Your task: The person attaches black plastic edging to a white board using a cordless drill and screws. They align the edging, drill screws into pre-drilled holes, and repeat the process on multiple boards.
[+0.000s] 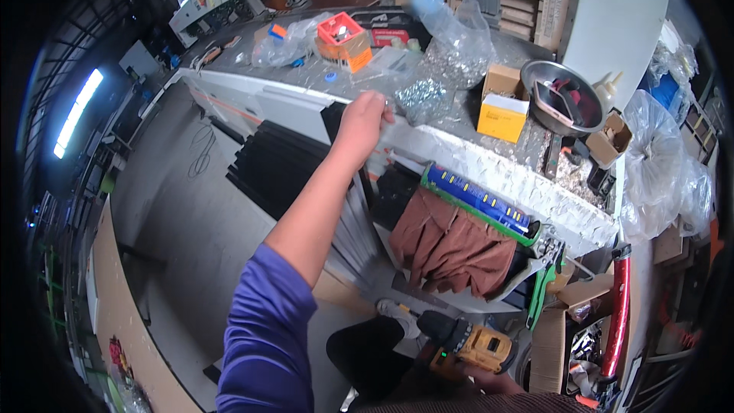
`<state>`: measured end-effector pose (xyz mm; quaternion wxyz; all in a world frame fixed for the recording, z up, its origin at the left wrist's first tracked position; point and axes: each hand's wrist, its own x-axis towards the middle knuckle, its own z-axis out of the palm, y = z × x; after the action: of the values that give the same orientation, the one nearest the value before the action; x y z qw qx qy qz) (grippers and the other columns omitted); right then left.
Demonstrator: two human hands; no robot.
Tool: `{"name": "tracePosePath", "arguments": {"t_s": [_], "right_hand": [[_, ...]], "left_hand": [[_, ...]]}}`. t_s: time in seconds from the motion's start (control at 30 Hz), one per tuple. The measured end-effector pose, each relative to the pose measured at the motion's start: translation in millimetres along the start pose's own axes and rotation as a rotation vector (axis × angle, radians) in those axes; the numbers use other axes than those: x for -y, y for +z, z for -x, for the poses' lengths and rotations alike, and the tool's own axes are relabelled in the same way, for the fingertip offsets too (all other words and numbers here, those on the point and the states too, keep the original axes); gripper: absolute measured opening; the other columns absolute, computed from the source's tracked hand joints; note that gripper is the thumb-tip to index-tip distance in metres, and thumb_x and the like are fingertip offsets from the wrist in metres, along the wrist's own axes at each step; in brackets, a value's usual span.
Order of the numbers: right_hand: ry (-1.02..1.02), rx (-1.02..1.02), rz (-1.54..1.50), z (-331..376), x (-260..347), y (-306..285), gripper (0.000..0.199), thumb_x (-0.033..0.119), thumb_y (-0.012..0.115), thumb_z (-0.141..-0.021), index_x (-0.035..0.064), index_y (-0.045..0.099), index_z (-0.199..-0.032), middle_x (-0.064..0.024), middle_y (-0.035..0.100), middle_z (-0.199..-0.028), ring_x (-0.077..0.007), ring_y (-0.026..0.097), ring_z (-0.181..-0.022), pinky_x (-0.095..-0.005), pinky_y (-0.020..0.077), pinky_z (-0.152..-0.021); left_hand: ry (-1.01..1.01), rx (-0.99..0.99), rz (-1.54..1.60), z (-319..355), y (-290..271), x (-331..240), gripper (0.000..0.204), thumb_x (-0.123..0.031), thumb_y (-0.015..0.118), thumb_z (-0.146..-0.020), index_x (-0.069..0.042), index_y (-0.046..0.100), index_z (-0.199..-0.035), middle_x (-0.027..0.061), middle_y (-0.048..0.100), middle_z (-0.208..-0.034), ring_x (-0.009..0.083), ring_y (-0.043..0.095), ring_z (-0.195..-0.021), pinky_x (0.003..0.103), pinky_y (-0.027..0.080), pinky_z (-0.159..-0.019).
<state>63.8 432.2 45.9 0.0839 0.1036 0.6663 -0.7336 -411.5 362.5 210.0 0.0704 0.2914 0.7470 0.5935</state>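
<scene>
My left arm, in a purple sleeve, stretches forward to the workbench edge. My left hand (pixel 365 118) is closed there, fingers curled; whatever is in them, if anything, is hidden. Just right of it lies a clear plastic bag of small metal screws (pixel 424 98). Low in the view my right hand (pixel 488 381) grips a yellow and black cordless drill (pixel 478 346), held close to my body. Much of that hand is hidden behind the drill.
A caulking gun with a blue cartridge (pixel 478 197) rests over a brown cloth (pixel 451 245) at the bench front. Black profiles (pixel 267 168) lie left of my arm. On the bench stand a metal bowl (pixel 541 118), a yellow box (pixel 502 117) and a red bin (pixel 336 28).
</scene>
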Motion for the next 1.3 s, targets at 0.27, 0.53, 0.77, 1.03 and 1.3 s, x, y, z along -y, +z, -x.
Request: {"name": "tracePosePath", "arguments": {"t_s": [0.27, 0.53, 0.77, 1.03, 1.3], "right_hand": [[-0.341, 0.026, 0.143, -21, 5, 7, 0.051, 0.018, 0.066, -0.084, 0.0112, 0.053, -0.133, -0.0075, 0.053, -0.134, -0.0249, 0.05, -0.124, -0.0385, 0.0372, -0.106], [-0.272, 0.131, -0.126, -31, 52, 58, 0.058, 0.014, 0.069, -0.081, 0.0079, 0.048, -0.135, -0.01, 0.053, -0.131, -0.0258, 0.051, -0.123, -0.0386, 0.0383, -0.104], [-0.424, 0.121, 0.348, -19, 34, 82, 0.068, 0.008, 0.075, -0.077, 0.0044, 0.043, -0.137, -0.0122, 0.055, -0.124, -0.0259, 0.054, -0.118, -0.036, 0.0424, -0.098], [-0.484, 0.198, 0.285, -18, 30, 89, 0.047, 0.004, 0.071, -0.079, 0.0074, 0.06, -0.124, -0.008, 0.062, -0.123, -0.0227, 0.059, -0.113, -0.0323, 0.0436, -0.098], [-0.425, 0.213, 0.212, -18, 37, 98, 0.041, 0.003, 0.07, -0.078, 0.0075, 0.064, -0.119, -0.008, 0.064, -0.121, -0.0231, 0.06, -0.113, -0.0321, 0.0433, -0.098]], "left_hand": [[-0.339, 0.18, 0.669, 222, -34, -19, 0.019, -0.021, 0.053, -0.099, -0.003, 0.06, -0.102, 0.0034, 0.06, -0.092, 0.0101, 0.056, -0.079, 0.024, 0.046, -0.073], [-0.466, -0.24, 0.989, 336, -49, -44, 0.018, -0.023, 0.057, -0.097, -0.006, 0.056, -0.098, 0.0053, 0.057, -0.098, 0.013, 0.058, -0.08, 0.028, 0.05, -0.073], [-0.412, -0.385, 0.985, 372, -53, -55, 0.018, -0.023, 0.054, -0.099, -0.006, 0.057, -0.094, 0.0033, 0.06, -0.092, 0.0102, 0.059, -0.075, 0.024, 0.052, -0.07], [-0.412, -0.443, 0.923, 390, -63, -56, 0.018, -0.024, 0.055, -0.098, -0.006, 0.057, -0.094, 0.007, 0.061, -0.095, 0.0109, 0.062, -0.075, 0.025, 0.053, -0.067], [-0.403, -0.494, 0.803, 401, -66, -51, 0.019, -0.025, 0.055, -0.098, -0.007, 0.056, -0.092, 0.0055, 0.062, -0.087, 0.0107, 0.061, -0.076, 0.024, 0.052, -0.066]]}}
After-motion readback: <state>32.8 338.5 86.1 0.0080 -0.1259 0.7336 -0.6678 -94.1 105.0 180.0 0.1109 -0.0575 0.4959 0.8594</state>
